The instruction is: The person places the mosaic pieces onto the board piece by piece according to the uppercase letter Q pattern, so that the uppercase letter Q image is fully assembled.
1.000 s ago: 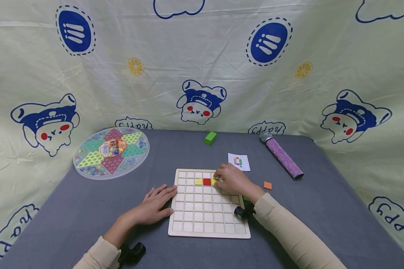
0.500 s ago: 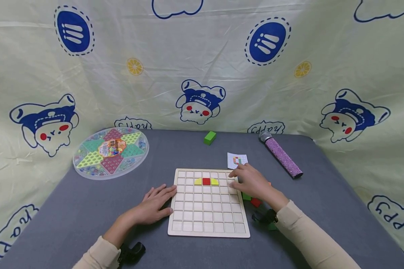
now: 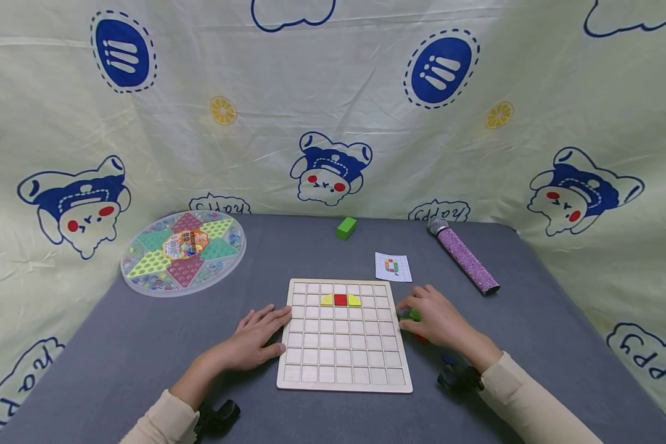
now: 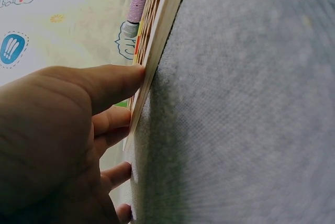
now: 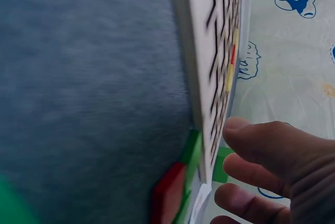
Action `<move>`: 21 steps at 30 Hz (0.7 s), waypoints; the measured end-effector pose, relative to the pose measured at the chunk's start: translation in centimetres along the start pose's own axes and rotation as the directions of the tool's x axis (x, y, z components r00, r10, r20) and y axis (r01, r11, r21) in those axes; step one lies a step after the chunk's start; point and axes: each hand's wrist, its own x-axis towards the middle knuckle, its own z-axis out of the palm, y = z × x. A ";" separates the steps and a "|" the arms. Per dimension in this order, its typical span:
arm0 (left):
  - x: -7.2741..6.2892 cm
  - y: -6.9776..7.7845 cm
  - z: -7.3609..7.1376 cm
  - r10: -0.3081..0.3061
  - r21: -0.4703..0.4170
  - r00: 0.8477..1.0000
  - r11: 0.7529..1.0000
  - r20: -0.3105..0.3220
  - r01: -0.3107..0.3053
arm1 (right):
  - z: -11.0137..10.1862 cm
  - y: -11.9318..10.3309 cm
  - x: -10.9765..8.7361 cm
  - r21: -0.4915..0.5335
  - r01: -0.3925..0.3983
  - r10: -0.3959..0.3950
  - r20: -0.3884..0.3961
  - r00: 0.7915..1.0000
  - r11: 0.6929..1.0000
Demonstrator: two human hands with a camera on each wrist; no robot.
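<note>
A pale wooden grid board (image 3: 317, 357) lies in the middle of the table. In its second row from the back sit a red square (image 3: 340, 300) and, on either side, yellow pieces (image 3: 354, 300) with a slanted edge. My left hand (image 3: 255, 339) rests flat at the board's left edge, fingers straight, thumb and fingertips at the rim. My right hand (image 3: 438, 317) is just off the board's right edge, thumb and fingers apart, over a green piece (image 3: 415, 314) and a partly hidden red piece (image 3: 421, 338). In the right wrist view the red piece (image 5: 167, 195) lies beside the board.
A small pattern card (image 3: 393, 267) lies behind the board's right corner. Farther back are a green block (image 3: 346, 228) and a glittery purple microphone (image 3: 468, 259). A round star-patterned game board (image 3: 183, 253) lies back left. A printed curtain (image 3: 333, 92) hangs behind the table.
My right hand has let go of the right yellow piece, which stays on the board, and has moved right and nearer to the loose pieces. My left hand has stayed still.
</note>
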 end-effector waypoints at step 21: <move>0.0 0.0 0.0 -0.017 0.007 1.000 1.000 -0.003 0.017 | 0.9 1.2 -1.7 -0.052 0.043 -0.045 -0.026 0.999 0.998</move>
